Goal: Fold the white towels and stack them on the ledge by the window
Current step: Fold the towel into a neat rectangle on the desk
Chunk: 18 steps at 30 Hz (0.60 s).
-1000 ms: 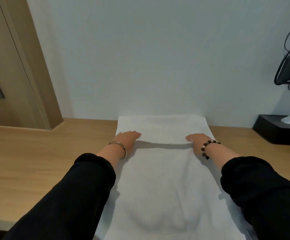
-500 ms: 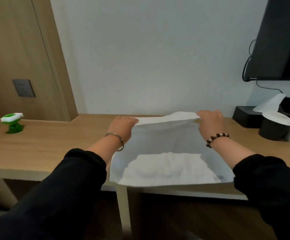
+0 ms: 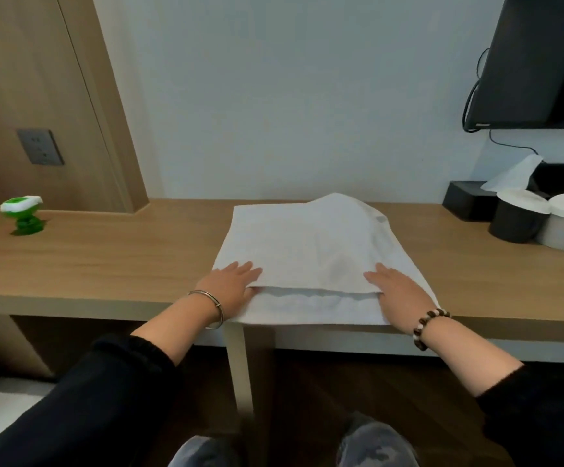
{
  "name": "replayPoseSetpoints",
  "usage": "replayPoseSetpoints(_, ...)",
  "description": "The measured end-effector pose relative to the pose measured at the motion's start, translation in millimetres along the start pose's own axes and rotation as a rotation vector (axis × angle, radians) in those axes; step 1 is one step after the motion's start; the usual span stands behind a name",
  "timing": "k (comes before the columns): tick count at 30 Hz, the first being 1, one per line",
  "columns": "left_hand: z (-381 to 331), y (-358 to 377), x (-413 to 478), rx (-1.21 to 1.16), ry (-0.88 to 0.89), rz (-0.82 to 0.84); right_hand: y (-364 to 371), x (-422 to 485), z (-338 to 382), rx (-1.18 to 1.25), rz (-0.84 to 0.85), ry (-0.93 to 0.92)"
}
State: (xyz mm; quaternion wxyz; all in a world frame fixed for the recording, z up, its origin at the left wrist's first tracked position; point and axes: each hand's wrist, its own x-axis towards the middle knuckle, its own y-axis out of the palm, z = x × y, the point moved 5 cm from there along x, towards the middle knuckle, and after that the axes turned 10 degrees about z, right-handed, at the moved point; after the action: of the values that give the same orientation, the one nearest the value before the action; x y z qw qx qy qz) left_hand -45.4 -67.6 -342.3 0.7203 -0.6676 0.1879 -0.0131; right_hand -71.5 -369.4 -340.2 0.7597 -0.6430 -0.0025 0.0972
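Both palms flatten a fold: the left hand (image 3: 230, 281) and right hand (image 3: 398, 291) lie with fingers straight on the near edge of the soft white cloth towel (image 3: 307, 244), spread between them on the pale wooden bench (image 3: 122, 261). Next, I'd judge, comes a crosswise fold. A plain white wall (image 3: 290, 96) rises beyond the hands.

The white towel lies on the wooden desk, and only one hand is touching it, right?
Not quite. The head view shows two hands on the white towel, not one: the left hand and the right hand both rest flat near its front edge. The towel does lie on the wooden desk.
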Motion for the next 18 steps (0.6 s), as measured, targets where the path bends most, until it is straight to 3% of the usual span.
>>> replayPoseSetpoints(5, 22, -34, 22, 0.11, -0.2, 0.104, -8, 23, 44, 0.019, 0.028, -0.075)
replayPoseSetpoints(8, -15, -51, 31, -0.115, 0.018, 0.095, -14, 31, 71, 0.149, 0.072, -0.169)
replayPoseSetpoints(11, -52, -51, 30, -0.342, 0.232, 0.136, -27, 37, 77, 0.618, 0.131, -0.236)
replayPoseSetpoints(13, -64, -47, 34, -0.416, 0.257, 0.119, -39, 45, 63, 0.8, 0.008, -0.187)
replayPoseSetpoints(16, -72, -38, 43, -0.399, 0.12, 0.024, -55, 64, 26, 0.529, -0.288, -0.012)
replayPoseSetpoints(18, -78, -26, 45, -0.281, 0.063, -0.007, -57, 79, 5, 0.422, -0.33, 0.049)
